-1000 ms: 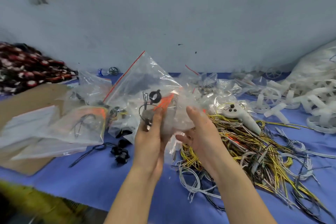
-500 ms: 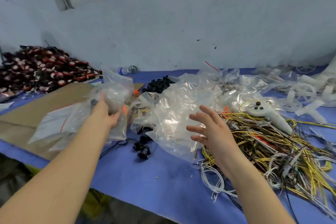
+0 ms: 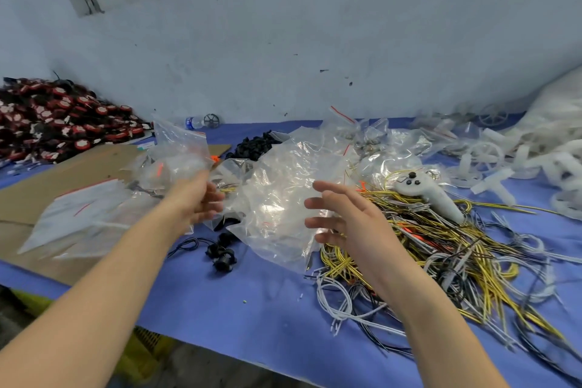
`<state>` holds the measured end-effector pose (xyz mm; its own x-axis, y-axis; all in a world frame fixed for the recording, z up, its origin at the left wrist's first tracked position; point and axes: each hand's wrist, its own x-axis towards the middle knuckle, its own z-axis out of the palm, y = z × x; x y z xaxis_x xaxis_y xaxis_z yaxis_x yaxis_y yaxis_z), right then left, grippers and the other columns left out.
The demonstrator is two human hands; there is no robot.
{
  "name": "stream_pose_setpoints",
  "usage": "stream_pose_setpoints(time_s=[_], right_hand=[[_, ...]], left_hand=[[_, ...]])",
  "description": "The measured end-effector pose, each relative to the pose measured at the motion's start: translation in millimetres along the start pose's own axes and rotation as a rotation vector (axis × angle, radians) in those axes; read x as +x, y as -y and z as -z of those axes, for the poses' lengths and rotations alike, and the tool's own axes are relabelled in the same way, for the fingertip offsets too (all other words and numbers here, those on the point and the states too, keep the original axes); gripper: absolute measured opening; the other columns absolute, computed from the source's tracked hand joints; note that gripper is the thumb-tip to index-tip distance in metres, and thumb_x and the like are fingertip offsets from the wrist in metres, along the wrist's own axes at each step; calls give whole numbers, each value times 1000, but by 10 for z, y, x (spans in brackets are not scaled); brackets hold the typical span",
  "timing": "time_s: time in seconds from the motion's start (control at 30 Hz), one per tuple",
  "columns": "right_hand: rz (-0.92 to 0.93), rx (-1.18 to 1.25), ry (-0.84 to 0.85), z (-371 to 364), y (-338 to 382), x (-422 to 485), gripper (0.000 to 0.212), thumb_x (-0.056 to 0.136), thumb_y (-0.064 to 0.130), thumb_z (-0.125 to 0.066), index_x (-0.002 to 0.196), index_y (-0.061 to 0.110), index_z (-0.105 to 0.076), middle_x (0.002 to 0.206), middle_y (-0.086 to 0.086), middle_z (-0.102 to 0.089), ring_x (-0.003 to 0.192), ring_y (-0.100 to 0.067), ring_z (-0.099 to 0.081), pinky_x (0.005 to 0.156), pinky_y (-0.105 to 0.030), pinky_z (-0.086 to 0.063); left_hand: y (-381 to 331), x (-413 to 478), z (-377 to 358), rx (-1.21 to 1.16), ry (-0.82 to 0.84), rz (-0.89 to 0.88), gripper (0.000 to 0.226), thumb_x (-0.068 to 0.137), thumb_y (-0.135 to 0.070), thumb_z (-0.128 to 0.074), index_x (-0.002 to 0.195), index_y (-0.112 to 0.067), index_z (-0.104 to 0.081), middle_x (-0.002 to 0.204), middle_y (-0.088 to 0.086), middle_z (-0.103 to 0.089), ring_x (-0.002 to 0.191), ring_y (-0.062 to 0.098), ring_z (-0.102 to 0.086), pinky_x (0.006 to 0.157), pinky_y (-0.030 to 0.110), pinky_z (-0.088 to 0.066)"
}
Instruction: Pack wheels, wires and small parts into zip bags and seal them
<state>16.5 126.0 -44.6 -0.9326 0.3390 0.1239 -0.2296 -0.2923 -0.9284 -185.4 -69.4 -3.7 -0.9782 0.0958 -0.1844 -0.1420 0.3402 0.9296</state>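
Above the blue table (image 3: 245, 309), both hands hang empty with fingers loosely spread, the right hand (image 3: 340, 217) over the tangle of wires (image 3: 441, 249), the blurred left hand (image 3: 195, 198) just beside the clear zip bags (image 3: 283, 192), with black wheels (image 3: 252, 145) heaped farther back.

Left hand (image 3: 196, 200) and right hand (image 3: 341, 220) were bare, without gloves, rings or watch. Both forearms were uncovered along their whole visible length, with no sleeve edge in the head view. The left hand appeared motion-blurred; on the right hand the separate fingers (image 3: 327, 190) were sharply outlined
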Motion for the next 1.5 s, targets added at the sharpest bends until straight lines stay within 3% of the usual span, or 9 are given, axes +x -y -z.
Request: stream_pose_setpoints(time_s=[0.27,0.5,0.63,0.8,0.9,1.0,1.17,1.33,1.5], right_hand=[[17,16,-62,232,139,-331,21,99,23,-57,110,28,-74,107,-6,-74,88,-20,-71,71,-27,-57],[40,1,-171,457,279,-526,23,100,22,-54,112,25,-73,104,-5,-75,85,-19,-70,71,-28,-56],[66,33,-256,592,330,-527,24,100,21,-54,104,27,-76,102,-5,-75,82,-18,-70,69,-28,-56],[70,87,-296,695,323,-480,22,100,19,-53,110,23,-73,102,-7,-75,80,-16,-69,65,-26,-55],[74,84,-291,710,340,-442,24,100,19,-52,115,22,-70,99,-4,-75,79,-14,-69,65,-24,-55],[79,93,-301,720,316,-421,23,100,18,-51,113,22,-70,95,-1,-75,78,-14,-69,65,-24,-55],[83,92,-310,753,304,-397,22,100,18,-53,113,21,-70,95,-1,-75,78,-14,-69,63,-24,-56],[108,108,-342,878,378,-394,23,99,26,-54,119,25,-67,105,-1,-75,84,-18,-72,71,-31,-58],[72,307,-365,1163,503,-470,39,100,49,-45,124,23,-62,115,-2,-73,99,-23,-73,71,-34,-59]], left_hand=[[233,-382,-493,658,-97,-429,21,95,-29,-48,96,-15,-62,98,9,-67,95,31,-62,89,43,-51],[447,-445,-784,1303,185,-735,42,96,-37,-52,135,-24,-47,134,5,-48,121,25,-49,98,38,-43],[550,-372,-1007,1447,166,-785,57,96,-43,-50,147,-29,-31,147,1,-39,129,23,-45,97,38,-42],[626,-256,-1120,1133,111,-851,25,103,-38,-37,113,-30,-59,103,-8,-65,99,18,-63,68,31,-45],[501,-234,-1095,883,9,-828,23,104,-35,-37,91,-26,-54,73,-8,-55,75,22,-60,57,31,-35],[211,-293,-1061,569,-154,-784,23,104,-25,-35,96,-19,-55,75,1,-60,68,24,-58,58,37,-46],[-482,-723,-1186,-47,-95,-763,22,105,-30,-37,94,-24,-55,97,-3,-64,85,18,-64,57,29,-55],[-833,-1424,-1454,-394,57,-853,22,96,-29,-41,84,-24,-60,92,0,-72,87,19,-69,80,35,-58],[-776,-1885,-1898,-387,247,-1073,28,92,-15,-47,78,-32,-64,104,-12,-72,92,-5,-64,80,13,-46]])
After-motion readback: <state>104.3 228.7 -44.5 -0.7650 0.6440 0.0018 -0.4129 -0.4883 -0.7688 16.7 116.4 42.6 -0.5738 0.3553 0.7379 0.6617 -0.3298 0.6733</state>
